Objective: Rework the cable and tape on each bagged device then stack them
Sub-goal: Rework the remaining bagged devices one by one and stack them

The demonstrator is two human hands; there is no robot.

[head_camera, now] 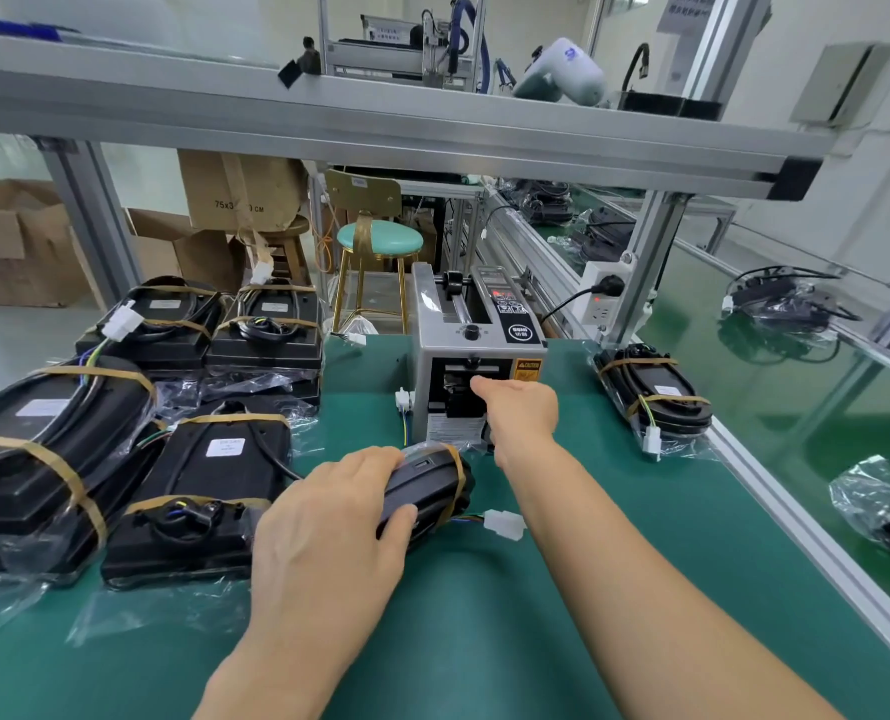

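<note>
Taking the grey tape dispenser [476,356] at the back of the green mat [484,641] as the fixed mark: far to its left lay the stacks of bagged devices [136,433], black units in clear bags, each bound with tan tape and with its cable coiled on top, some piled two deep.

Nearer, in front of the dispenser and a little to its left, the left hand [328,532] was closed over the device in work [427,491], fingers wrapped across its top and thumb along the near side, pinning it to the mat. A band of tan tape already crossed its far end, and its white connector [505,524] trailed out on coloured wires just to the right of it.

The right hand [523,413] reached directly to the dispenser's front outlet, forefinger stretched to the slot. Its other fingers were loosely curled and it held nothing that could be seen; whether a tape end was pinched there could not be told.

To the right of the dispenser, one more bagged device [653,400] lay by the bench's edge rail.

The step appeared to be fetching a fresh strip. Done well, it would mean taking the strip by one end, keeping it from folding on itself, and holding the left hand firm so the coiled cable did not spring loose before the tape landed.
</note>
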